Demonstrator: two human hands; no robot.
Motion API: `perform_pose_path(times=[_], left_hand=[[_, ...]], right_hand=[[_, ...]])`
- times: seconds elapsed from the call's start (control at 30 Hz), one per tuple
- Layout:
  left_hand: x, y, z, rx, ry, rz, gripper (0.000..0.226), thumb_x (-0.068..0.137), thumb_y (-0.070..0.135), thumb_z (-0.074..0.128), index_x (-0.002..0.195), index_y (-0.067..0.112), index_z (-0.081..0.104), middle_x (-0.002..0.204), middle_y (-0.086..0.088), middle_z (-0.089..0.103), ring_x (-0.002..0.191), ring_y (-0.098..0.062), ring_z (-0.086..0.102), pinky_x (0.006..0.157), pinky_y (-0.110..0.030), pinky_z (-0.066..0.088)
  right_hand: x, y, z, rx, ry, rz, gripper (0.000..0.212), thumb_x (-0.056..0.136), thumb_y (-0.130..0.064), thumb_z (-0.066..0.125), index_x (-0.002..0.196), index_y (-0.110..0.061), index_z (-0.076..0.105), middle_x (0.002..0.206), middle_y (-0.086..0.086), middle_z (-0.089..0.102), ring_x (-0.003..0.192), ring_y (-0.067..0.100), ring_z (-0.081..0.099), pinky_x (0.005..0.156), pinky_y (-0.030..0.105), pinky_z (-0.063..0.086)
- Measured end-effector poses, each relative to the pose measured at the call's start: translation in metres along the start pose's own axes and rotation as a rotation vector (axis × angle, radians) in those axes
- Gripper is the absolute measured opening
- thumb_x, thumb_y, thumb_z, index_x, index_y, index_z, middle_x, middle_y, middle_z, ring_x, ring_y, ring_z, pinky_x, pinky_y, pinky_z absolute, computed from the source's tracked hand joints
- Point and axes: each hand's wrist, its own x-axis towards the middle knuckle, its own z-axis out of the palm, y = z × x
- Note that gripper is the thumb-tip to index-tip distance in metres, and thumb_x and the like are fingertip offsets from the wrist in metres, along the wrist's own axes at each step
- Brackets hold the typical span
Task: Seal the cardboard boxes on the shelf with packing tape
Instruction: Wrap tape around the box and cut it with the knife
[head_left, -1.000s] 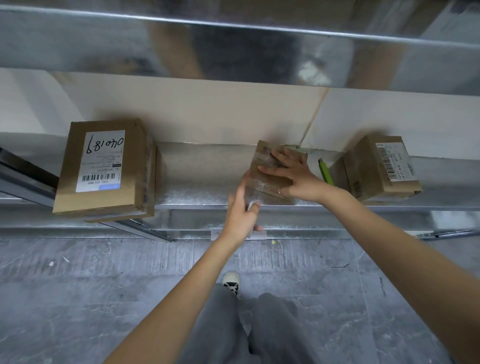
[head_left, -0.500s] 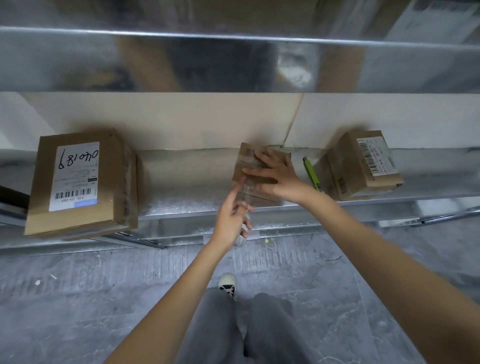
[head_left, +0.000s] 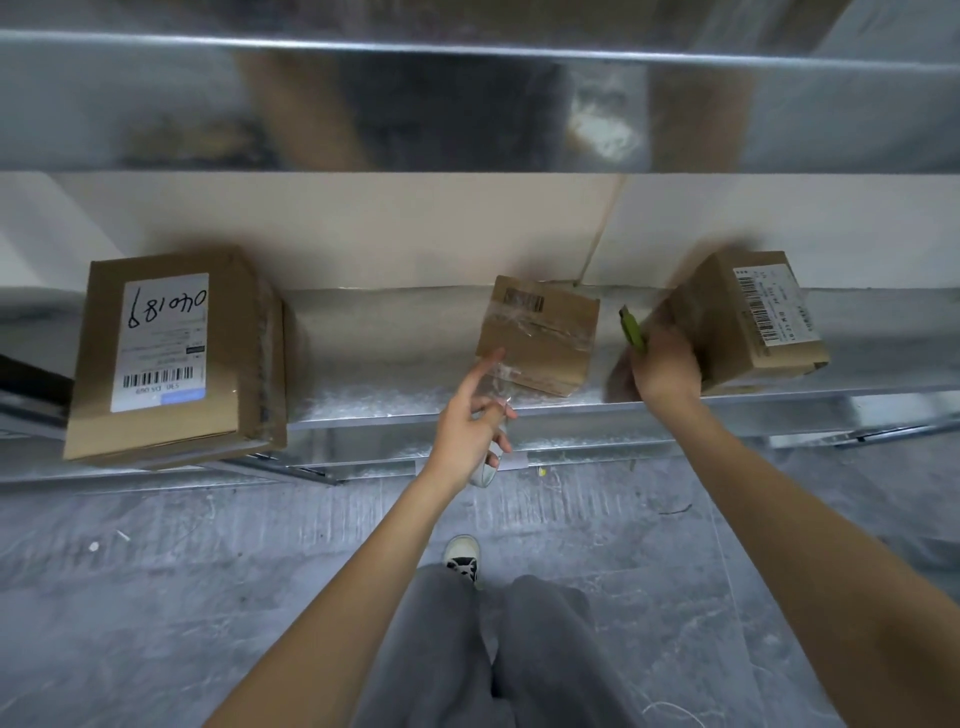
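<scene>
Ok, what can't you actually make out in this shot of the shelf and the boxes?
- Head view: right hand is motion-blurred; its grip on the green cutter is unclear.
- Tape roll is mostly hidden behind the left hand.
- Right box is blurred, so its label print is unreadable.
- Small box: its far side and base are out of sight.
- Large box: fine label print is too small.

Matt brown cardboard boxes (head_left: 543, 332) sit on a dull, reflective metal shelf (head_left: 384, 353), one crossed by glossy clear tape (head_left: 535, 332); the floor (head_left: 156, 597) looks scuffed grey.
</scene>
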Motion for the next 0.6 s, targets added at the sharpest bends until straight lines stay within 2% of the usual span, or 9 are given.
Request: perform_pose_path(times=[0.1, 0.17, 0.23, 0.27, 0.3, 0.37, 0.47, 0.53, 0.6], left_hand=[[0.001, 0.000, 0.000, 0.015, 0.008, 0.019, 0.059, 0.098, 0.000, 0.046, 0.140, 0.042, 0.043, 0.095, -0.018, 0.065, 0.048, -0.012, 0.056, 0.039, -0.022, 0.040], [0.002, 0.000, 0.000, 0.025, 0.009, 0.031, 0.059, 0.098, -0.001, 0.046, 0.140, 0.040, 0.043, 0.091, -0.015, 0.066, 0.048, -0.012, 0.057, 0.038, -0.022, 0.039], [0.002, -0.001, 0.000, 0.037, 0.016, 0.045, 0.059, 0.097, -0.001, 0.047, 0.140, 0.039, 0.043, 0.091, -0.015, 0.066, 0.048, -0.014, 0.057, 0.038, -0.022, 0.039], [0.002, -0.002, 0.000, 0.047, 0.022, 0.051, 0.059, 0.097, -0.001, 0.046, 0.140, 0.039, 0.043, 0.092, -0.017, 0.066, 0.048, -0.015, 0.056, 0.038, -0.022, 0.038], [0.002, -0.001, 0.001, 0.055, 0.027, 0.056, 0.059, 0.097, 0.000, 0.046, 0.140, 0.040, 0.042, 0.092, -0.017, 0.067, 0.048, -0.016, 0.056, 0.038, -0.022, 0.038], [0.001, -0.001, 0.003, 0.069, 0.038, 0.057, 0.059, 0.097, 0.000, 0.045, 0.140, 0.041, 0.042, 0.093, -0.018, 0.066, 0.047, -0.017, 0.055, 0.038, -0.022, 0.038], [0.002, 0.000, 0.005, 0.082, 0.039, 0.044, 0.063, 0.096, -0.003, 0.042, 0.139, 0.042, 0.042, 0.093, -0.018, 0.066, 0.047, -0.019, 0.055, 0.037, -0.022, 0.036], [0.003, 0.000, 0.004, 0.090, 0.040, 0.032, 0.064, 0.095, -0.004, 0.043, 0.138, 0.042, 0.043, 0.092, -0.017, 0.066, 0.047, -0.021, 0.055, 0.037, -0.022, 0.036], [0.004, 0.000, 0.003, 0.106, 0.037, 0.034, 0.062, 0.096, -0.003, 0.044, 0.139, 0.042, 0.043, 0.092, -0.017, 0.067, 0.047, -0.022, 0.056, 0.040, -0.025, 0.039]], right_hand=[[-0.011, 0.003, -0.011, 0.140, 0.027, -0.053, 0.024, 0.094, -0.025, 0.052, 0.087, -0.002, 0.056, 0.077, 0.016, 0.059, 0.068, 0.034, 0.057, 0.059, 0.036, 0.047], [-0.025, 0.001, -0.028, 0.359, 0.155, -0.094, 0.022, 0.091, -0.019, 0.052, 0.077, -0.002, 0.052, 0.068, 0.014, 0.051, 0.058, 0.029, 0.049, 0.055, 0.036, 0.037], [-0.045, -0.009, -0.054, 0.464, 0.256, -0.225, 0.016, 0.088, -0.014, 0.051, 0.081, 0.000, 0.055, 0.066, 0.015, 0.049, 0.058, 0.029, 0.044, 0.055, 0.037, 0.032], [-0.058, -0.018, -0.066, 0.451, 0.239, -0.315, 0.014, 0.088, -0.011, 0.053, 0.089, 0.000, 0.061, 0.068, 0.013, 0.051, 0.060, 0.029, 0.046, 0.056, 0.036, 0.030], [-0.072, -0.027, -0.076, 0.406, 0.183, -0.408, 0.016, 0.089, -0.008, 0.055, 0.099, -0.002, 0.066, 0.072, 0.010, 0.055, 0.063, 0.028, 0.050, 0.057, 0.033, 0.029], [-0.103, -0.043, -0.085, 0.288, 0.051, -0.578, 0.023, 0.091, -0.010, 0.059, 0.112, -0.007, 0.069, 0.085, 0.009, 0.064, 0.074, 0.027, 0.059, 0.063, 0.029, 0.037], [-0.135, -0.059, -0.072, -0.010, -0.025, -0.704, 0.026, 0.097, -0.024, 0.053, 0.117, -0.020, 0.068, 0.096, 0.002, 0.061, 0.082, 0.027, 0.063, 0.067, 0.036, 0.050], [-0.142, -0.067, -0.060, -0.193, -0.016, -0.723, 0.026, 0.099, -0.026, 0.048, 0.116, -0.021, 0.067, 0.098, 0.002, 0.055, 0.080, 0.029, 0.064, 0.060, 0.035, 0.047], [-0.144, -0.074, -0.053, -0.274, 0.002, -0.719, 0.024, 0.097, -0.021, 0.050, 0.114, -0.019, 0.067, 0.101, 0.003, 0.054, 0.079, 0.030, 0.064, 0.055, 0.032, 0.039]])
